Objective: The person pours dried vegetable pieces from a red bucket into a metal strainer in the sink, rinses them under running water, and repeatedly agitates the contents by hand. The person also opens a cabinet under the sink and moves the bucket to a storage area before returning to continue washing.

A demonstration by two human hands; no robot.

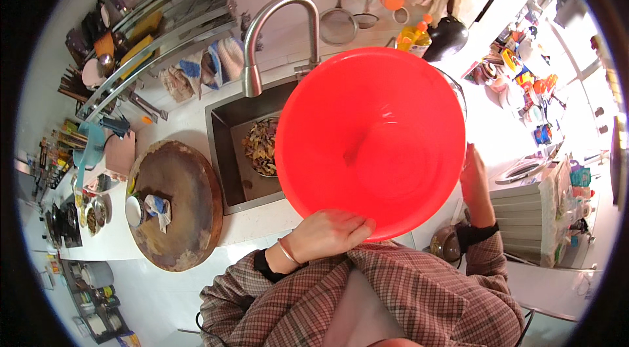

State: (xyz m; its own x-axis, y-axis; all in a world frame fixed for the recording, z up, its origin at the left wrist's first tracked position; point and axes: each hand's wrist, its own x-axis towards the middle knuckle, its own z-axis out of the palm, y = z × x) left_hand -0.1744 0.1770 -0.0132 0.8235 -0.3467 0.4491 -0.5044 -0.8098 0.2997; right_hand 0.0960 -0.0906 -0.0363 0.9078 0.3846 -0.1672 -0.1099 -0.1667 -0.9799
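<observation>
A large red plastic basin [403,160] is held up in front of me, its inside facing the camera. My left hand [329,234] grips its near rim, with the thumb and fingers over the edge. On the right side, my right hand [474,177] holds the basin's wall; most of its fingers are hidden behind the rim. The basin covers the right part of a dark sink [236,150]. Inside the sink sits a bowl of chopped, mixed brownish and yellow food pieces [263,148], partly hidden by the basin.
A curved metal faucet [280,1] rises behind the sink. To the left, a thick round wooden chopping board [182,229] bears a small white bowl [133,211] and a cloth [159,209]. Strainers [339,27] hang on the back wall. A utensil rack [162,42] is at upper left.
</observation>
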